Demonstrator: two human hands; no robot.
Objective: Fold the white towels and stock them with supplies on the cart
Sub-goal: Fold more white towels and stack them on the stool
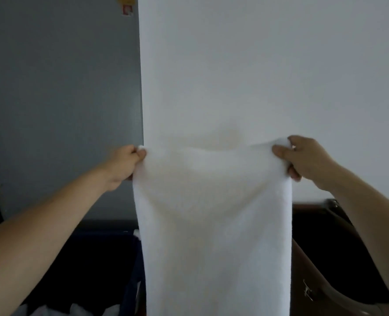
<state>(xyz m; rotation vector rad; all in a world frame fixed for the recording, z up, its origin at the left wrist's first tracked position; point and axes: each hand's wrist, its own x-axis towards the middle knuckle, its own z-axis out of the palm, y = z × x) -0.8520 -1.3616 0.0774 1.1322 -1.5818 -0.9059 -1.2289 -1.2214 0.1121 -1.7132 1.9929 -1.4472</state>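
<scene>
White towel [211, 224], head view: we see it held up in the air at frame centre, hanging straight down to 6 o'clock and running out of the bottom edge. Its top edge sags a little between the two grips.

Left hand [125, 164], at 9 o'clock of the towel's top, has its fingers curled and is pinching the left corner. Right hand [303, 158], at 3 o'clock, has its thumb in front and fingers behind, gripping the right corner. Both forearms are bare.

Behind the towel there is a white wall [268, 65] from 12 to 3 o'clock. A grey panel [63, 99] fills 9 to 11 o'clock, with a small sticker [127, 10] near its top. At 7 o'clock sits a dark bin [111, 258] with white laundry [79, 309] inside, too blurred for us to sort out. At 4 o'clock we see dark furniture [325, 247] with a curved metal bar [339, 295].
</scene>
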